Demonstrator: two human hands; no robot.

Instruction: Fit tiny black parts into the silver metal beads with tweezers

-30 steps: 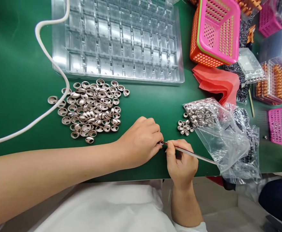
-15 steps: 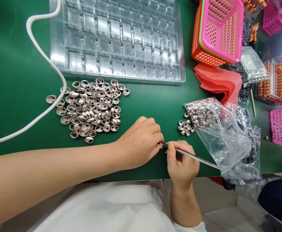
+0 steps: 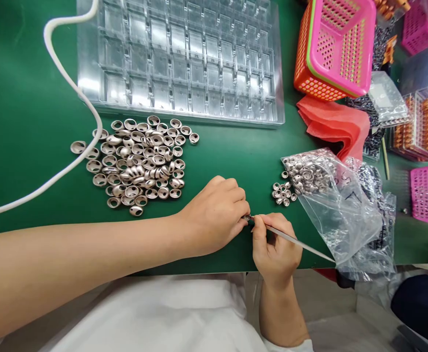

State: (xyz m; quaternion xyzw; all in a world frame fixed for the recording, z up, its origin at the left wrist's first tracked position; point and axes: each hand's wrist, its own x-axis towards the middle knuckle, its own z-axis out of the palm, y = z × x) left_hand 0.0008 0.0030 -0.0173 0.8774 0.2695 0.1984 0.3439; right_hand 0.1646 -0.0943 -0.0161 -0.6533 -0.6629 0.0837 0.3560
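Right hand pinching thin metal tool, long axis lying low over tabletop, tip pointing left toward left hand. Left hand curling closed around small part, mostly hidden, near tabletop's front edge.

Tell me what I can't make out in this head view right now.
- Part pinched in the left hand: hidden by its own fingers.
- Tip of the thin tool in the right hand: too small, covered where the hands meet.
- Clear tray: top cut off by the frame edge.
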